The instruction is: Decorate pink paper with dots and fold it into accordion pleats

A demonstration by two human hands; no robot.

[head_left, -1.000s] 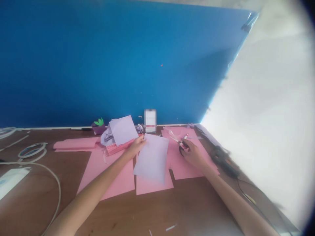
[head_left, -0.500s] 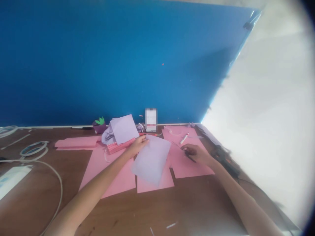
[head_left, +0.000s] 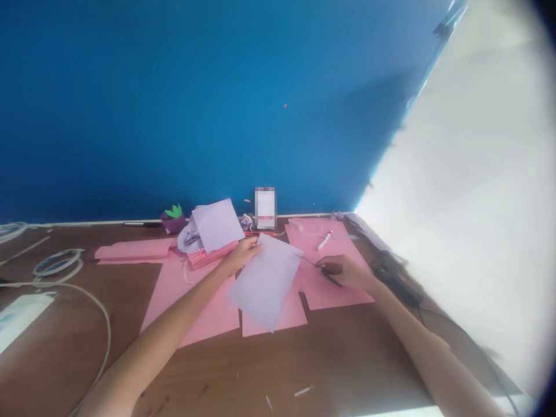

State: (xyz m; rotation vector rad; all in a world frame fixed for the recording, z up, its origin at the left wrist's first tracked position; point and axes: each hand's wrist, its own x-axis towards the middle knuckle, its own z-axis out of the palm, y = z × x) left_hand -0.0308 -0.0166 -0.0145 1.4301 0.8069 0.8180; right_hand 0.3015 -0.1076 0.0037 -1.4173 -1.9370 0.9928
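A lilac paper sheet [head_left: 267, 284] hangs tilted over pink sheets on the brown table, its upper left corner pinched in my left hand [head_left: 247, 252]. My right hand [head_left: 336, 270] is closed around dark-handled scissors [head_left: 330, 276], whose thin blades point left to the right edge of the lilac sheet. Whether the blades touch the paper is too small to tell. A white glue stick or marker [head_left: 325, 240] lies on the pink sheet [head_left: 334, 295] behind my right hand.
More lilac paper [head_left: 219, 225] rests on a pink ruled strip at the back. A folded pink sheet [head_left: 134, 251], coiled cables [head_left: 58, 264] and a white power strip [head_left: 24, 315] lie left. A black glue gun [head_left: 396, 281] is right. A phone [head_left: 265, 208] stands at the wall.
The scissors' blades have come to the right edge of the lilac sheet. The sheet's lower corner has swung slightly left, and the camera view has shifted a little.
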